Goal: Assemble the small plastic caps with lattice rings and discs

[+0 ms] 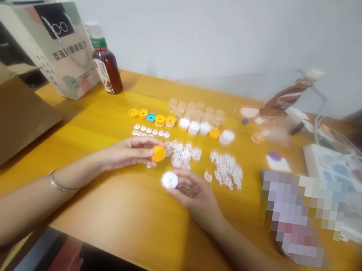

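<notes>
Between the fingertips of my left hand [135,150] is an orange round cap [159,153], held above the table. My right hand [197,197] grips a white round disc with a ridged edge [169,180], slightly lower and to the right; the two pieces are apart. Just beyond my hands lie small white openwork plastic pieces [181,154] and a second pile of them [226,169]. Farther back runs a row of round caps in orange, teal and white [160,120]. Short lines of small white pieces [149,130] sit in front of it.
Clear cups [195,110] stand behind the caps. A paper bag [69,58], a dark red bottle [108,71] and a brown cardboard piece [4,121] are at the left. A brown bottle [286,97], a white box [330,168] and a pixelated object [295,213] are at the right.
</notes>
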`<state>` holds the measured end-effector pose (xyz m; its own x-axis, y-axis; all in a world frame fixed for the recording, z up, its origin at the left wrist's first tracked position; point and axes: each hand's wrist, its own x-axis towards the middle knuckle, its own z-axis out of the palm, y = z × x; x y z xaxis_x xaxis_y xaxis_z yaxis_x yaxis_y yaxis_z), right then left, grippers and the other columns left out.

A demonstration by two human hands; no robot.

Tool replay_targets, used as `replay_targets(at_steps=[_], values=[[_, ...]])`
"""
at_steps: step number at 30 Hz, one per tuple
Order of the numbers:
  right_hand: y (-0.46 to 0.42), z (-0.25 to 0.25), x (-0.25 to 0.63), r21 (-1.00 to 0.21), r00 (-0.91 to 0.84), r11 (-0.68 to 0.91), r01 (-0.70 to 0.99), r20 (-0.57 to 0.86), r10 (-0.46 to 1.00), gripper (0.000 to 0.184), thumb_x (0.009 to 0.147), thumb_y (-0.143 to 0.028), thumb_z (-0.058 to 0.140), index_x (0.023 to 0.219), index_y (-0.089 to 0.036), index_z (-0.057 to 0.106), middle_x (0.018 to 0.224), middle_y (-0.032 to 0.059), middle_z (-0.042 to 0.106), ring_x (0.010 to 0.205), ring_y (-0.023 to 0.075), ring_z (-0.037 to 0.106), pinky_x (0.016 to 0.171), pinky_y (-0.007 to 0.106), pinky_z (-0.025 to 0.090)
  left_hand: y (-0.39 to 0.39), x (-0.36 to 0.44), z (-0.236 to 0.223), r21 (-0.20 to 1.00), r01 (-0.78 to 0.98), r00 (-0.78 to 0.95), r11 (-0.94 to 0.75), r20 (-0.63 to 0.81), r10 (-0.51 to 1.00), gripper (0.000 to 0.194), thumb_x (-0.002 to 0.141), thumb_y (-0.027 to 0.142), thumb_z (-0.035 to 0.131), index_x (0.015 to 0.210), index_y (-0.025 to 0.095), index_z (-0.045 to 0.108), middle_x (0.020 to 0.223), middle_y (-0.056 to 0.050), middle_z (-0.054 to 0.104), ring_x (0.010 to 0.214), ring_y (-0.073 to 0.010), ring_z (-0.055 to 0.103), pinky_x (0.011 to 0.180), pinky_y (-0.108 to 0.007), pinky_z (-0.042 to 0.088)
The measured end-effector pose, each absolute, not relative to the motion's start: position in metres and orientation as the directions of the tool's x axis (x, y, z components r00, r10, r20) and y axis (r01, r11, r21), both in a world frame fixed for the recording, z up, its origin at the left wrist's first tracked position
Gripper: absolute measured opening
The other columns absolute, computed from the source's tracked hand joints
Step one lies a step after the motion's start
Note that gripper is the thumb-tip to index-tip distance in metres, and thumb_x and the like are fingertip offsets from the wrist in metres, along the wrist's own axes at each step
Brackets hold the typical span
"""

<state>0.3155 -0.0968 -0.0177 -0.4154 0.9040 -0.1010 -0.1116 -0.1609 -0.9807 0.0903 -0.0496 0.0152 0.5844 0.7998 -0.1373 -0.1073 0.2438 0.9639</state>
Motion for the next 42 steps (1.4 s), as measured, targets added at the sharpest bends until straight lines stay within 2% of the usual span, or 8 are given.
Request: replay_targets(at_steps=[3,7,16,23,27,30,34,42], values=[[-0.096,-0.017,0.315,-0.980,-0.394,-0.161,-0.116,-0.103,0.913,0.033,0.064,-0.017,0.071,0.095,-0.023,0.060,0.081,-0.0015,0.069,0.076,0.0112,0.065,0.078,0.028,0.052,-0.052,0.093,0.013,0.970,-0.085,0.586,0.226,-0.135,0.799,0.032,0.077,0.017,0.062,0.109,0.018,0.058,0.116,-0.009,0.055,0.080,-0.0105,0.061,0.076,-0.024,0.051],[-0.096,-0.016,0.315,-0.986,-0.367,-0.132,-0.103,-0.085,0.926,0.032,0.064,-0.019,0.070,0.095,-0.022,0.060,0.082,-0.0001,0.069,0.077,0.0127,0.065,0.078,0.030,0.053,-0.053,0.093,0.014,0.974,-0.071,0.612,0.216,-0.129,0.780,0.040,0.075,0.015,0.065,0.113,0.018,0.056,0.096,-0.006,0.062,0.077,-0.0101,0.061,0.077,-0.025,0.051],[-0.097,-0.017,0.314,-0.996,-0.317,-0.044,-0.080,-0.017,0.948,0.030,0.067,-0.019,0.068,0.096,-0.022,0.059,0.080,0.0003,0.067,0.075,0.0119,0.064,0.076,0.029,0.054,-0.058,0.091,0.015,0.988,0.012,0.641,0.156,-0.128,0.757,0.032,0.083,0.025,0.057,0.114,0.017,0.052,0.091,-0.007,0.063,0.081,-0.0136,0.063,0.075,-0.026,0.049],[-0.098,-0.019,0.312,-0.999,-0.312,-0.003,-0.042,0.011,0.950,0.029,0.068,-0.022,0.067,0.096,-0.021,0.058,0.082,0.0014,0.068,0.076,0.0134,0.065,0.076,0.031,0.055,-0.062,0.100,0.017,0.989,0.144,0.594,-0.011,-0.078,0.800,0.026,0.079,0.021,0.061,0.104,0.017,0.057,0.091,-0.003,0.062,0.079,-0.0089,0.058,0.072,-0.020,0.046],[-0.098,-0.019,0.311,-0.998,-0.325,-0.020,-0.055,-0.001,0.946,0.027,0.068,-0.021,0.067,0.094,-0.021,0.058,0.082,0.0010,0.068,0.077,0.0139,0.065,0.079,0.032,0.055,-0.068,0.106,0.016,0.966,0.216,0.594,-0.139,-0.018,0.804,0.028,0.079,0.023,0.061,0.105,0.017,0.056,0.091,-0.004,0.062,0.078,-0.0106,0.058,0.070,-0.023,0.048],[-0.098,-0.019,0.311,-0.996,-0.341,-0.028,-0.081,0.001,0.940,0.027,0.069,-0.020,0.066,0.095,-0.022,0.058,0.082,0.0008,0.068,0.079,0.0143,0.066,0.080,0.033,0.055,-0.074,0.111,0.016,0.922,0.268,0.591,-0.280,0.073,0.803,0.029,0.079,0.024,0.061,0.107,0.019,0.056,0.093,-0.005,0.063,0.081,-0.0125,0.060,0.073,-0.026,0.049],[-0.098,-0.022,0.311,-0.997,-0.361,-0.002,-0.073,0.025,0.932,0.027,0.071,-0.021,0.066,0.097,-0.022,0.058,0.083,0.0011,0.068,0.080,0.0144,0.066,0.081,0.033,0.055,-0.083,0.118,0.018,0.785,0.383,0.579,-0.487,0.207,0.789,0.030,0.080,0.028,0.060,0.108,0.020,0.057,0.094,-0.006,0.062,0.080,-0.0131,0.058,0.074,-0.027,0.049],[-0.100,-0.022,0.312,-0.996,-0.392,-0.003,-0.087,0.032,0.919,0.026,0.073,-0.019,0.064,0.099,-0.023,0.058,0.084,0.0001,0.068,0.082,0.0137,0.066,0.083,0.032,0.053,-0.090,0.122,0.013,0.585,0.514,0.574,-0.627,0.308,0.759,0.031,0.082,0.034,0.057,0.109,0.018,0.056,0.089,-0.006,0.061,0.076,-0.0135,0.056,0.069,-0.027,0.047]])
